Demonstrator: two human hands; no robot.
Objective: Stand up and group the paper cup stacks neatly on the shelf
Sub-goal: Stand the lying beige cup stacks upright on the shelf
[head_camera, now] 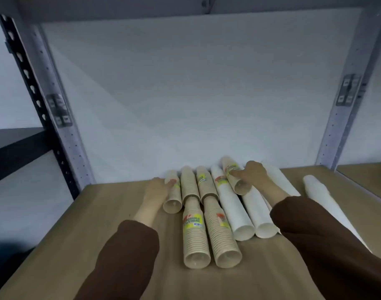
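Shelf board (55, 245): everything's lying flat, nothing standing. Nearest you, two brown cup stacks (196, 239) are lying side by side, mouths facing you, with two more brown stacks (189, 185) lying end-on behind them. White stacks (235, 211) are lying just right of those. Your right sleeve (325, 245) is hiding part of the outer white stack (323, 198).

Your left hand (158, 189) is touching the short stack (173, 198) at far left; fingertips are blurring, can't tell the grip. Your right hand (253, 174) is resting on a tilted brown stack (237, 180) atop the white ones. One finger is lying straight, thumb hidden, grip unclear.
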